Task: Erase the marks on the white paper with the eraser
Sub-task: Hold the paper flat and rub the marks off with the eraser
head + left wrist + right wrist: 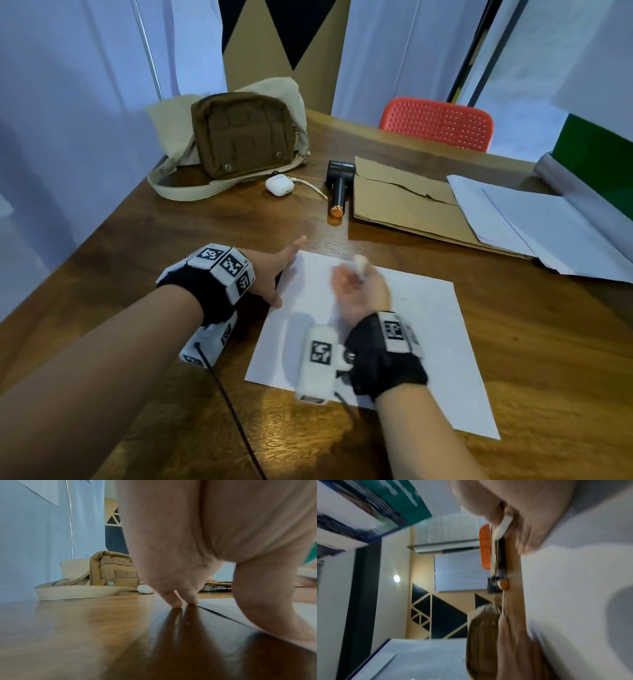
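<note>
The white paper (404,342) lies flat on the wooden table (171,222), and it serves as the landmark here. The right hand (359,291) sits over the paper's far half, blurred, pinching the eraser (360,263) between curled fingers, with the eraser's pale end sticking up near the far edge. That blur suggests rubbing is under way. The sheet looks almost wholly white; only a faint trace shows just right of the right hand, too small to read, so how many marks are left cannot be told. The left hand (274,274) rests at the paper's far-left corner with fingers straight and spread, holding nothing; in the left wrist view its fingertips (173,601) press down right at the sheet's edge, pinning it. Right of the paper and toward the near edge the table is bare wood, giving room for strokes. Beyond the paper's far edge lie a small fan (337,186), a torn cardboard sheet (404,202) and an earbud case (280,185), all well apart.
</note>
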Action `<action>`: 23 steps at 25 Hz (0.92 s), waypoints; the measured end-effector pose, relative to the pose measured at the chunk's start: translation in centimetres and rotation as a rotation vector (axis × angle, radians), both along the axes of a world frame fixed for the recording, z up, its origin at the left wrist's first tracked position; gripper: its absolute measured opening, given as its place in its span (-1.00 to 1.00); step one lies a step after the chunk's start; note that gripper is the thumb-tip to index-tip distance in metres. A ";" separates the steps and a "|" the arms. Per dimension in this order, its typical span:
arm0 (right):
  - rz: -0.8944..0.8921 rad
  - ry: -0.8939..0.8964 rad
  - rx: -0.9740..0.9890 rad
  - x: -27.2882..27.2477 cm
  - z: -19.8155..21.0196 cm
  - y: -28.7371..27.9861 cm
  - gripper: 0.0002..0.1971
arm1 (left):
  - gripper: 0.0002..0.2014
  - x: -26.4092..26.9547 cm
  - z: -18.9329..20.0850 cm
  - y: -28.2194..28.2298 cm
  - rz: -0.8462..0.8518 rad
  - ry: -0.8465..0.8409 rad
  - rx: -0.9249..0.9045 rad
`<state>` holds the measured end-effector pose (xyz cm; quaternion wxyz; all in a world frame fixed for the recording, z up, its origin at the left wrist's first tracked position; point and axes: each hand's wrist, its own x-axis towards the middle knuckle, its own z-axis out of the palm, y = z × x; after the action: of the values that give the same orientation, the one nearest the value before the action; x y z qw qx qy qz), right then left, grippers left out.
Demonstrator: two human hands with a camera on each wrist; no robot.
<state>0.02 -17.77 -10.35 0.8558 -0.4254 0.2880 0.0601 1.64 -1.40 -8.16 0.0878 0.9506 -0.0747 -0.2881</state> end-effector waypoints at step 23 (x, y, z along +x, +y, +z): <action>-0.607 -0.055 -0.253 -2.4 2.9 -16.9 -0.67 | -0.23 0.0 2.4 -3.2 -0.280 0.007 0.252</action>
<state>-2.39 -34.68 -7.40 0.7826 -0.4245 0.3835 -0.2456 1.60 -4.58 -5.80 -0.0727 0.9334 -0.1694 -0.3078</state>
